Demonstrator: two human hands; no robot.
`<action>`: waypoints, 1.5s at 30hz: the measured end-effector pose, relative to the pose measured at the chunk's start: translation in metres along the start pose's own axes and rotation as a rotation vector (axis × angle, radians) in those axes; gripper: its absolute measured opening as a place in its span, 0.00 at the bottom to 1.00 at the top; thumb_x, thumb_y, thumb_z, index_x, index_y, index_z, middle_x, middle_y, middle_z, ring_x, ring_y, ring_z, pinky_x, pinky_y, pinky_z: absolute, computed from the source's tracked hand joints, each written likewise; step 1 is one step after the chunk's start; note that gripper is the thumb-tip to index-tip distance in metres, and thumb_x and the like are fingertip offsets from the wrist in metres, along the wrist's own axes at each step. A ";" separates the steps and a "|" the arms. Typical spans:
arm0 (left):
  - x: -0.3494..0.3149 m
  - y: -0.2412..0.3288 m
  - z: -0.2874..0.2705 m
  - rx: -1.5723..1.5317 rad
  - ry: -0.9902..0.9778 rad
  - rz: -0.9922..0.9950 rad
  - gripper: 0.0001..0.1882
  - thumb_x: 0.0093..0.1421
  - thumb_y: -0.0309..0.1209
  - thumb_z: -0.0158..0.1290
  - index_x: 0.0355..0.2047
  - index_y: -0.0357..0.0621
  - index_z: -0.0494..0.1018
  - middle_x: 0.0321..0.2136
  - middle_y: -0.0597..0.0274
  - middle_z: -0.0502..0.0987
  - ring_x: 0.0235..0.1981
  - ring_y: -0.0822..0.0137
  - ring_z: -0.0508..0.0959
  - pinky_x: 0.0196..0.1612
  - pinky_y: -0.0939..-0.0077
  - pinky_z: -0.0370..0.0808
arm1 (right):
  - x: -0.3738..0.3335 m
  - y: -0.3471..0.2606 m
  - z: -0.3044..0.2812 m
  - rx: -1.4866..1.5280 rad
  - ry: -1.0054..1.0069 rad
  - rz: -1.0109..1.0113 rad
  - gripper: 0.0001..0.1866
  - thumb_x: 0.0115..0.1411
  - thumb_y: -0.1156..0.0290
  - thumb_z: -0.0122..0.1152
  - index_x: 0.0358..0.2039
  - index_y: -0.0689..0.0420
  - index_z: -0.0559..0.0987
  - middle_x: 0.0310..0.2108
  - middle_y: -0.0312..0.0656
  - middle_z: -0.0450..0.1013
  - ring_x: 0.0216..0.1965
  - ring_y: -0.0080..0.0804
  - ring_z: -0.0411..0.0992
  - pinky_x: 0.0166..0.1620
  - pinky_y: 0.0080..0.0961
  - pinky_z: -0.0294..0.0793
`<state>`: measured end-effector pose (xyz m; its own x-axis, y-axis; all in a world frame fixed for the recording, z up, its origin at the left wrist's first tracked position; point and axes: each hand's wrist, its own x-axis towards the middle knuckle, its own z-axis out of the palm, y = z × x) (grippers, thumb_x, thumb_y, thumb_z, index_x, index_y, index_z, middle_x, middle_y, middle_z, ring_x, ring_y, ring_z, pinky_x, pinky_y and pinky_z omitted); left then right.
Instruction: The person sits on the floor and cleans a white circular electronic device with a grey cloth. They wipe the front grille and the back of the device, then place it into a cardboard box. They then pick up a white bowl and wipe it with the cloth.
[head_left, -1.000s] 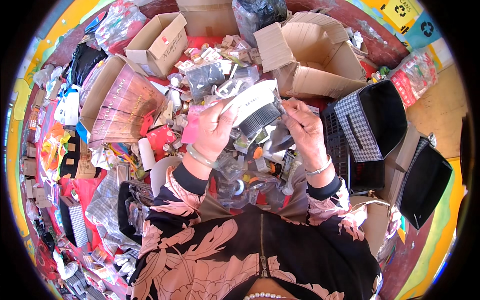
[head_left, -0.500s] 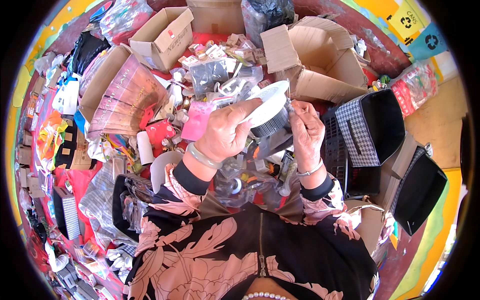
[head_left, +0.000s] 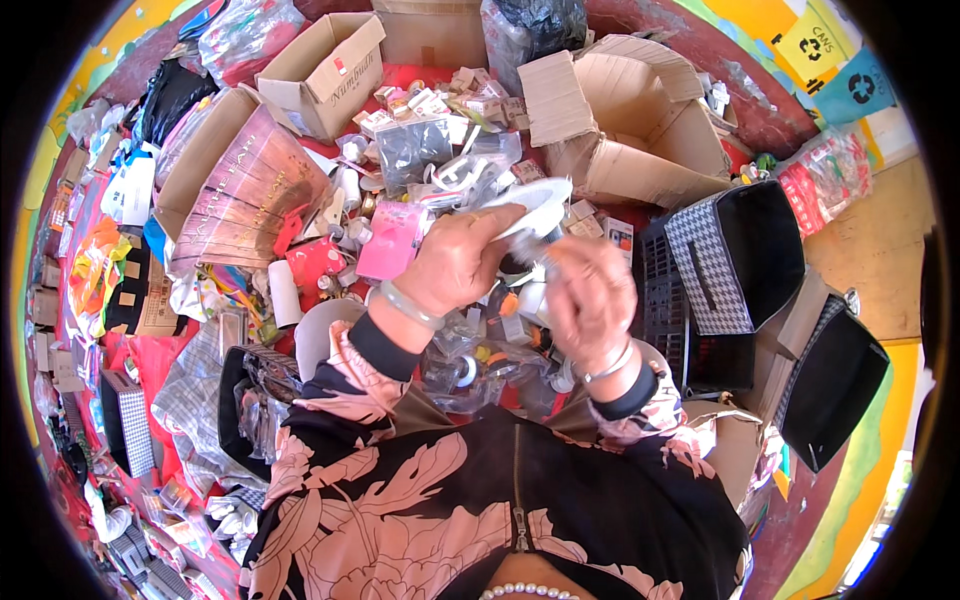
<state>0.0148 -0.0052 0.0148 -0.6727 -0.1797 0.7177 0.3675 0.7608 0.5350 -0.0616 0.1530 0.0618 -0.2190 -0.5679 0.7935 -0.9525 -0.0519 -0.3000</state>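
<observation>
My left hand (head_left: 462,255) is closed round the edge of a white round disc (head_left: 545,208), thumb and fingers on opposite sides of it. The disc is tilted, and its underside is partly hidden. Close beside it on the right, my right hand (head_left: 596,298) is blurred by motion, its fingers bent toward the disc's underside. A greyish smear lies between the two hands; what it is cannot be made out. Just left of my left hand lies a pink box (head_left: 392,242). Clear plastic bags (head_left: 465,375) with small items lie below my hands.
Open cardboard boxes (head_left: 640,110) stand at the far side, among heaped small packages and plastic. A fan-shaped printed carton (head_left: 245,195) is at left. Black-lined houndstooth bins (head_left: 735,265) and a dark crate (head_left: 668,290) stand at right. Loose goods crowd the red floor covering on the left.
My right hand has moved down and toward me from the disc's right edge and is now blurred. The disc has tipped, so its black ribbed side no longer shows plainly.
</observation>
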 end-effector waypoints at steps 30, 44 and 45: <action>-0.004 -0.015 0.011 -1.210 0.333 -0.972 0.12 0.60 0.31 0.48 0.38 0.32 0.71 0.29 0.60 0.76 0.28 0.72 0.76 0.32 0.80 0.72 | -0.020 0.073 -0.024 1.057 0.315 1.057 0.08 0.57 0.74 0.53 0.37 0.61 0.76 0.26 0.34 0.73 0.20 0.14 0.64 0.20 0.11 0.60; -0.012 0.001 0.012 -0.145 0.036 -0.120 0.12 0.60 0.28 0.44 0.41 0.37 0.72 0.24 0.51 0.76 0.23 0.58 0.77 0.27 0.72 0.72 | -0.012 0.020 0.011 0.014 -0.033 0.222 0.14 0.43 0.83 0.58 0.33 0.60 0.78 0.31 0.42 0.72 0.31 0.39 0.72 0.33 0.28 0.73; -0.014 0.003 0.012 -0.175 0.013 -0.186 0.12 0.60 0.28 0.44 0.41 0.37 0.72 0.24 0.51 0.76 0.23 0.58 0.77 0.27 0.72 0.72 | -0.013 0.013 0.016 -0.017 -0.058 0.122 0.14 0.42 0.83 0.59 0.33 0.58 0.78 0.31 0.42 0.72 0.31 0.39 0.72 0.33 0.28 0.73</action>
<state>0.0176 0.0073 0.0013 -0.7310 -0.3158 0.6049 0.3444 0.5944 0.7266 -0.0682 0.1471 0.0388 -0.3215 -0.6160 0.7192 -0.9230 0.0343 -0.3832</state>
